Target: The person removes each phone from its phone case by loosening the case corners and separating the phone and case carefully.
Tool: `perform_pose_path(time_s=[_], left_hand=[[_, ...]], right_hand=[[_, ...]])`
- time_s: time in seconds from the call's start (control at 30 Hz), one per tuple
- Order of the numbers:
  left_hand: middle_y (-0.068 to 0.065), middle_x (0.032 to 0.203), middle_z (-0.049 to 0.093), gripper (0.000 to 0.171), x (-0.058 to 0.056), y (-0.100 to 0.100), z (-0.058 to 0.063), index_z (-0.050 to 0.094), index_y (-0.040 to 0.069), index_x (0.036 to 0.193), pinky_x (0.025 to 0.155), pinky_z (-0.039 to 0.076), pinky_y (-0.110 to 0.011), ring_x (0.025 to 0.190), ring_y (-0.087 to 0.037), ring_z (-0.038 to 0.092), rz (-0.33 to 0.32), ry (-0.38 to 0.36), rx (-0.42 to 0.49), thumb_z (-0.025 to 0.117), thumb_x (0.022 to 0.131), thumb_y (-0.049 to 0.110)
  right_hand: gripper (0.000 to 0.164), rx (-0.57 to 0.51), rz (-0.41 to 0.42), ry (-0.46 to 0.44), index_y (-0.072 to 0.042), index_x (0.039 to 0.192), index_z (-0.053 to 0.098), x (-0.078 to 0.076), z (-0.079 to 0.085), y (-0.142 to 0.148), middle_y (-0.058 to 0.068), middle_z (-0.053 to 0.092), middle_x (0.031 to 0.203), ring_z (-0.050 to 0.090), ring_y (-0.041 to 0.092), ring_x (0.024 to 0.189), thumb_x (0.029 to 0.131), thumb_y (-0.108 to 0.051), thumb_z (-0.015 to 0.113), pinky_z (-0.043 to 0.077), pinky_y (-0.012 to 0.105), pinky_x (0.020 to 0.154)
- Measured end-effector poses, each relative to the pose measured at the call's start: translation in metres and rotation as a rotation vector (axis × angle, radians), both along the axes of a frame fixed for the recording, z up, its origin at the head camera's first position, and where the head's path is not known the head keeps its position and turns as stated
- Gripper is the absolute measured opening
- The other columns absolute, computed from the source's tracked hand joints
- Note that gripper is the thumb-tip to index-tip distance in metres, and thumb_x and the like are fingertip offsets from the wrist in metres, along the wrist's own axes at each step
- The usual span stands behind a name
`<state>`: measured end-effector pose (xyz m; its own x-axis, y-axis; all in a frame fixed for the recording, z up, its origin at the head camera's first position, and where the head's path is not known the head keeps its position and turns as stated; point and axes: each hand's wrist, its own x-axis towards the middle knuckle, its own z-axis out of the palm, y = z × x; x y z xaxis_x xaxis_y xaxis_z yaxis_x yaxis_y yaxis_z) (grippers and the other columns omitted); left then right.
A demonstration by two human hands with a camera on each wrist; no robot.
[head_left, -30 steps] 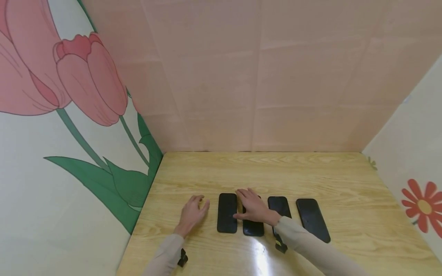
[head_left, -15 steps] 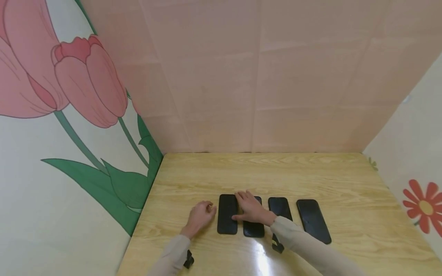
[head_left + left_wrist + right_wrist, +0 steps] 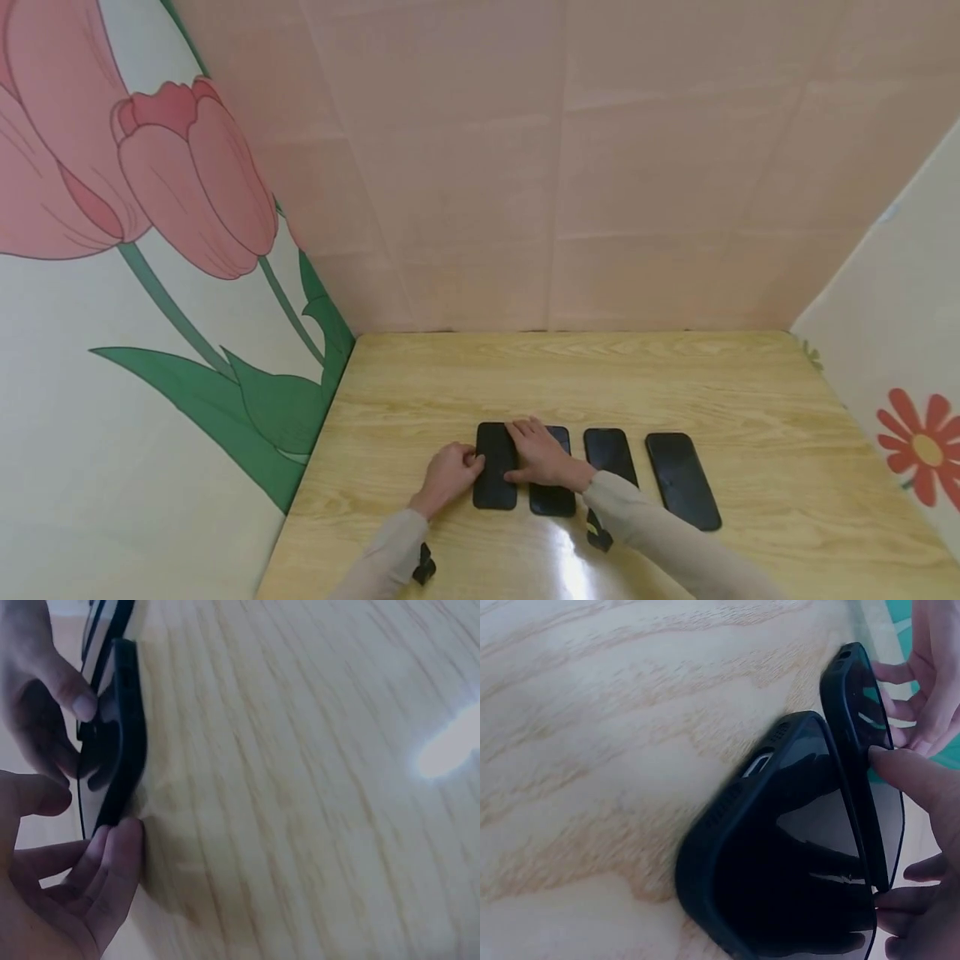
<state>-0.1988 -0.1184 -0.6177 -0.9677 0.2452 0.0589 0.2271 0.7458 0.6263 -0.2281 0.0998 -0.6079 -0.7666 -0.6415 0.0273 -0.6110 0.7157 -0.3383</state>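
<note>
Several black smartphones lie face up in a row on the wooden table. My left hand is at the left edge of the leftmost smartphone. In the left wrist view its fingertips touch that phone's edge, with the thumb raised apart. My right hand spreads over the gap between this phone and the second smartphone, covering part of the second. Its thumb rests on the leftmost phone's right side. Its other fingers reach the far right corner. Both phones lie flat.
A third smartphone lies partly behind the right sleeve. The rightmost smartphone sits at a slant. Pink panels rise behind the table; a tulip-printed sheet is on the left, a flowered one on the right.
My left hand has moved right, from bare table to the leftmost smartphone's left edge. My right hand has shifted slightly left. The smartphones have hardly moved.
</note>
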Motion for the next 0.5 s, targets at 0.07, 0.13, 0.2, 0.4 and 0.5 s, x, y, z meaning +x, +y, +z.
perform_pose_path(time_s=[0.07, 0.13, 0.2, 0.4, 0.5], left_hand=[[0.003, 0.068, 0.053, 0.02, -0.0001, 0.0015, 0.0003, 0.065, 0.009, 0.076, 0.057, 0.041, -0.03, 0.061, -0.011, 0.047, 0.005, -0.007, 0.01, 0.067, 0.093, 0.019], [0.005, 0.069, 0.052, 0.017, 0.0002, 0.0024, -0.0004, 0.065, 0.01, 0.078, 0.057, 0.039, -0.028, 0.061, -0.009, 0.046, 0.023, -0.02, 0.015, 0.068, 0.092, 0.018], [0.005, 0.069, 0.054, 0.013, 0.0007, 0.0029, -0.0015, 0.068, 0.007, 0.083, 0.057, 0.042, -0.028, 0.062, -0.009, 0.048, 0.042, -0.037, 0.018, 0.068, 0.091, 0.017], [0.003, 0.079, 0.064, 0.021, 0.0012, 0.0035, -0.0038, 0.071, 0.0, 0.102, 0.063, 0.05, -0.03, 0.069, -0.009, 0.058, 0.097, -0.057, 0.062, 0.069, 0.09, 0.017], [0.001, 0.081, 0.067, 0.021, 0.0016, 0.0033, -0.0017, 0.07, 0.0, 0.102, 0.064, 0.052, -0.03, 0.07, -0.01, 0.061, 0.11, -0.042, 0.087, 0.069, 0.091, 0.019]], right_hand=[[0.094, -0.012, 0.0, -0.012, 0.012, 0.141, 0.041, -0.0004, -0.0009, -0.0007, 0.028, 0.049, 0.135, 0.045, 0.04, 0.127, 0.078, -0.044, 0.083, 0.023, 0.057, 0.112], [0.093, -0.028, -0.004, -0.035, 0.011, 0.142, 0.041, -0.0006, -0.0029, -0.0012, 0.027, 0.049, 0.135, 0.045, 0.04, 0.127, 0.079, -0.043, 0.082, 0.023, 0.056, 0.113], [0.093, -0.058, -0.01, -0.055, 0.009, 0.143, 0.041, -0.0007, -0.0053, -0.001, 0.027, 0.049, 0.135, 0.045, 0.04, 0.126, 0.078, -0.042, 0.084, 0.026, 0.055, 0.111], [0.093, -0.205, -0.046, -0.077, 0.002, 0.143, 0.045, -0.0008, -0.0048, -0.0007, 0.025, 0.046, 0.132, 0.044, 0.039, 0.12, 0.07, -0.032, 0.092, 0.04, 0.052, 0.098], [0.093, -0.24, -0.055, -0.077, -0.001, 0.143, 0.046, -0.0007, -0.0014, -0.0023, 0.026, 0.044, 0.133, 0.044, 0.039, 0.121, 0.068, -0.027, 0.093, 0.041, 0.053, 0.098]])
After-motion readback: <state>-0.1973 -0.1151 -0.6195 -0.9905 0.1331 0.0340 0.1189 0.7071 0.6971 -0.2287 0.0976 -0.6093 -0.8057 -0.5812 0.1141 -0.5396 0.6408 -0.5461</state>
